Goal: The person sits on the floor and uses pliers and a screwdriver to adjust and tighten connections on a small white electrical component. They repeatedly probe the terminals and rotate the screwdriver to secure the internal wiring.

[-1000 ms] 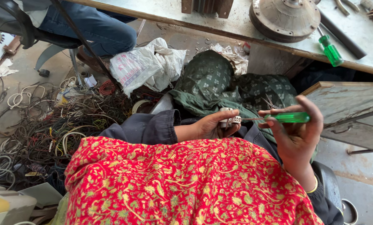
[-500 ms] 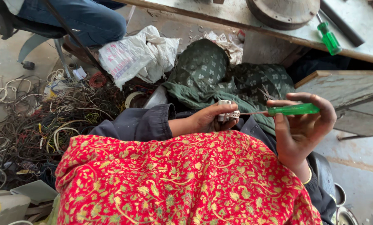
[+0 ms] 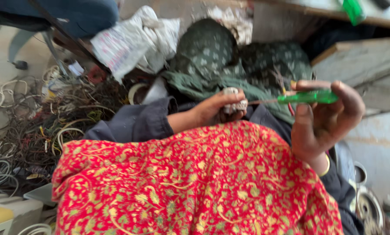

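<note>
My left hand (image 3: pixel 214 109) grips a small whitish electrical part (image 3: pixel 234 101) between thumb and fingers, just above the red and gold patterned cloth (image 3: pixel 195 182) over my lap. My right hand (image 3: pixel 323 119) holds a green-handled screwdriver (image 3: pixel 308 96) level, its thin shaft pointing left with the tip at the small part. A dark sleeve covers my left forearm. The frame is blurred, so the part's detail is unclear.
A tangle of wires and cables (image 3: pixel 42 126) lies on the floor at left. White crumpled bags (image 3: pixel 134 41) and green patterned cloth (image 3: pixel 229 56) sit ahead. A grey bench edge (image 3: pixel 360 61) stands at right, another green screwdriver (image 3: pixel 353 9) on the table above. Another person's blue-clad leg (image 3: pixel 73 15) is top left.
The view has dipped and drawn closer. Both hands keep their hold, with the screwdriver tip still at the small part.
</note>
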